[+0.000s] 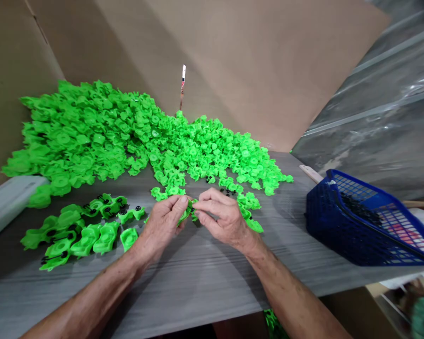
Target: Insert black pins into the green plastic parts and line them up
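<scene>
My left hand (164, 219) and my right hand (221, 214) meet over the grey table (198, 268), both pinched on one small bright green plastic part (188, 213) between the fingertips. A big heap of the same green parts (127, 136) lies behind the hands. To the left of my left hand sits a small group of green parts fitted with black pieces (81, 228). A few loose black pieces (228, 192) lie just beyond my right hand.
A blue plastic basket (360, 221) holding black pieces stands at the right table edge. Brown cardboard walls (233, 61) rise behind the heap. A white-grey block (7, 202) lies at the far left. Plastic sheeting (385, 103) hangs at the right.
</scene>
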The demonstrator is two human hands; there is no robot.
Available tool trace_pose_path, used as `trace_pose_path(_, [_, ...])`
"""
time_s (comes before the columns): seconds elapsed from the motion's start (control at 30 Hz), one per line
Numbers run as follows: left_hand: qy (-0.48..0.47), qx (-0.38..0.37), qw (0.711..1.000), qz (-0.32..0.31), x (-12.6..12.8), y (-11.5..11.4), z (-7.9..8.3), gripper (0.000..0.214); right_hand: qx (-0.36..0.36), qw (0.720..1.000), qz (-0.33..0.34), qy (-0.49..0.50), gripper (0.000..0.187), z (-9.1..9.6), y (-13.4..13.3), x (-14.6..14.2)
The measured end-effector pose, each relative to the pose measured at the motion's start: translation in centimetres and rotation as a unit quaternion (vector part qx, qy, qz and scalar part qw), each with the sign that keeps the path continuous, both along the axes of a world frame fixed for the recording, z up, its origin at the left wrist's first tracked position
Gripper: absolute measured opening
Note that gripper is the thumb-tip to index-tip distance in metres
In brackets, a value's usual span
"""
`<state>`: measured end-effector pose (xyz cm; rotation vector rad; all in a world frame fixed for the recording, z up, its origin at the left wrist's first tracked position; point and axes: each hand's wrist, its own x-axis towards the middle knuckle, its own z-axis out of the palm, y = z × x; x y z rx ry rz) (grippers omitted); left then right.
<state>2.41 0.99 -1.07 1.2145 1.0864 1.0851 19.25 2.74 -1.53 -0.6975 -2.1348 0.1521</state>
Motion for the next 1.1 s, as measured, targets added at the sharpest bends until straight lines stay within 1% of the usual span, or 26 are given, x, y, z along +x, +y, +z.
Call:
trace_pose_path(0.1, [0.025, 0.016, 1.0, -0.008, 0.0, 0.0, 0.0, 0.041, 0.064, 0.994, -0.045, -0.078, 0.017, 0.1, -0.1, 0.1])
trace_pose_path(0.13, [0.036, 0.025, 0.999, -0.009, 0.0, 0.0, 0.0, 0.041, 0.08, 0.991, -0.051, -0.092, 0.018, 0.1, -0.1, 0.1])
trace_pose_path(0.2, [0.053, 0.039, 0.998, -0.006, 0.0, 0.1, -0.1, 0.04, 0.088, 0.991, -0.043, -0.096, 0.018, 0.3, -0.1, 0.1])
trace_pose_path(0.27, [0.06, 0.043, 0.997, -0.001, 0.0, 0.1, -0.3, 0.038, 0.072, 0.994, -0.021, -0.081, 0.017, 0.3, -0.1, 0.1])
trace_pose_path(0.4, [0.051, 0.032, 0.998, 0.004, 0.0, 0.2, -0.6, 0.038, 0.014, 0.999, 0.019, -0.036, 0.019, 0.0, -0.1, 0.0])
trace_pose_path(0.5, [0.046, 0.026, 0.999, 0.004, 0.0, 0.2, -0.7, 0.038, -0.003, 0.999, 0.04, 0.016, 0.019, -0.1, -0.1, -0.3])
trace_pose_path(0.7, [0.05, 0.034, 0.998, -0.002, -0.1, 0.1, -0.6, 0.038, -0.04, 0.996, 0.021, 0.074, 0.01, 0.0, -0.3, -1.0])
trace_pose_path(0.83, [0.06, 0.04, 0.997, 0.016, 0.0, 0.0, -0.5, 0.037, -0.072, 0.99, 0.016, 0.118, 0.011, -0.3, -0.5, -1.5])
trace_pose_path(0.97, [0.062, 0.039, 0.997, 0.039, 0.1, 0.0, -0.9, 0.036, -0.071, 0.987, -0.01, 0.145, 0.015, -0.5, -0.7, -2.3])
trace_pose_path(1.03, [0.049, 0.034, 0.997, 0.046, 0.1, 0.0, -0.9, 0.037, -0.084, 0.987, 0.002, 0.14, 0.014, -0.4, -0.6, -2.2])
trace_pose_path(1.1, [0.038, 0.023, 0.998, 0.046, 0.1, 0.1, -0.6, 0.039, -0.12, 0.984, 0.027, 0.132, 0.01, -0.2, 0.0, -1.4])
